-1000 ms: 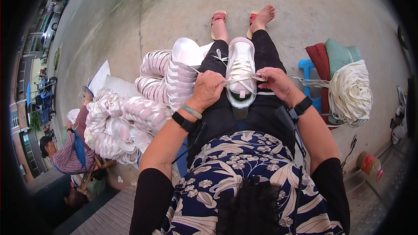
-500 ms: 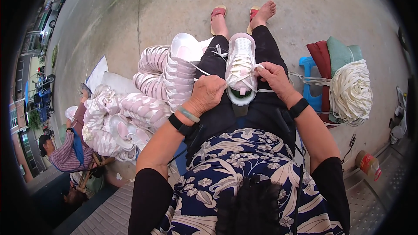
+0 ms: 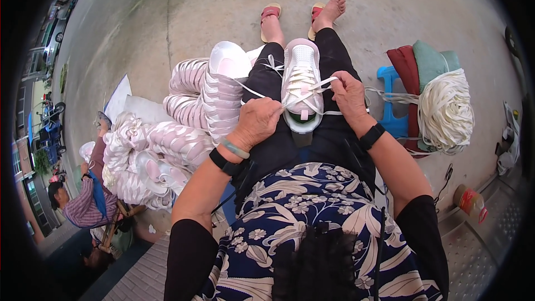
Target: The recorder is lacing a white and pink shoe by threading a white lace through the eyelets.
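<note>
A white and pale pink sneaker [image 3: 301, 58] rests on my lap, toe pointing away from me, its white shoelace [image 3: 301, 76] laced across the tongue. My left hand [image 3: 258, 118] is closed at the near left of the shoe, pinching one lace end. To the right of the shoe, my right hand [image 3: 350, 95] pinches the other end between thumb and fingers. The lace runs taut from the right fingertips to the upper eyelets. Strands also cross the tongue near the shoe's opening, and a loose length trails left past my left hand.
Stacked white and pink shoe uppers [image 3: 229, 97] stand at my left, with a heap of more [image 3: 142, 159] beyond. On my right, a bundle of white laces [image 3: 447, 110] lies by folded cloth [image 3: 434, 64] on a blue stool [image 3: 388, 103]. Another person [image 3: 83, 203] sits far left.
My right hand has pulled its lace end up and outward, so a longer taut stretch shows. My left hand has shifted slightly left and down, a little away from the shoe.
</note>
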Demonstrator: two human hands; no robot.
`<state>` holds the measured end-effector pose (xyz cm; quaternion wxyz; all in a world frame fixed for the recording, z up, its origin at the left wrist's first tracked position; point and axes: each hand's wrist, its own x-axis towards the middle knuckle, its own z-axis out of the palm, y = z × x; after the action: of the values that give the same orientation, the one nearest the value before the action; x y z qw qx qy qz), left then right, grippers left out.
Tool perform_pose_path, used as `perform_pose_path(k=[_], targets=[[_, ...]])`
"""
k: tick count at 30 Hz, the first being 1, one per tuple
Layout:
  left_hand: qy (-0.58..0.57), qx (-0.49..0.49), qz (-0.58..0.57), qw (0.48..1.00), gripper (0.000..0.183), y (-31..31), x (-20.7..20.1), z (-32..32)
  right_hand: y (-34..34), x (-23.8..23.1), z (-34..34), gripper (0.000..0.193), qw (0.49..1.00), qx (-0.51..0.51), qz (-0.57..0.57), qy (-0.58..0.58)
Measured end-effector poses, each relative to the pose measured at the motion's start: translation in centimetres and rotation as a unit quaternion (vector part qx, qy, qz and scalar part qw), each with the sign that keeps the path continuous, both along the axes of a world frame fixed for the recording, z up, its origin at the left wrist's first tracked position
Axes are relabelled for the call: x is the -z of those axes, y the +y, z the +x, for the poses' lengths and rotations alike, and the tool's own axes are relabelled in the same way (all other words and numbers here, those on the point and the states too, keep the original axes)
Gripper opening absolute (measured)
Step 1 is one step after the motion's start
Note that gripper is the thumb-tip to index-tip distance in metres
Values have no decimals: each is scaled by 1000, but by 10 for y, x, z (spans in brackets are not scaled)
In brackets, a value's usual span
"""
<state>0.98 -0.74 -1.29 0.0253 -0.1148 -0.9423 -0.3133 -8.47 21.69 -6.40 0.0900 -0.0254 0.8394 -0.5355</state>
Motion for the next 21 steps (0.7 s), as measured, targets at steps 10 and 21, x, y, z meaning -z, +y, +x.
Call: perform_pose_path(k=[10,21], targets=[[80,35,-47,995,7,-24,-23,17,-7,-6,20,14,997,-65,-41,15],[105,42,-101,988,11,-32,-25,40,-19,-40,26,30,979,-175,70,78]])
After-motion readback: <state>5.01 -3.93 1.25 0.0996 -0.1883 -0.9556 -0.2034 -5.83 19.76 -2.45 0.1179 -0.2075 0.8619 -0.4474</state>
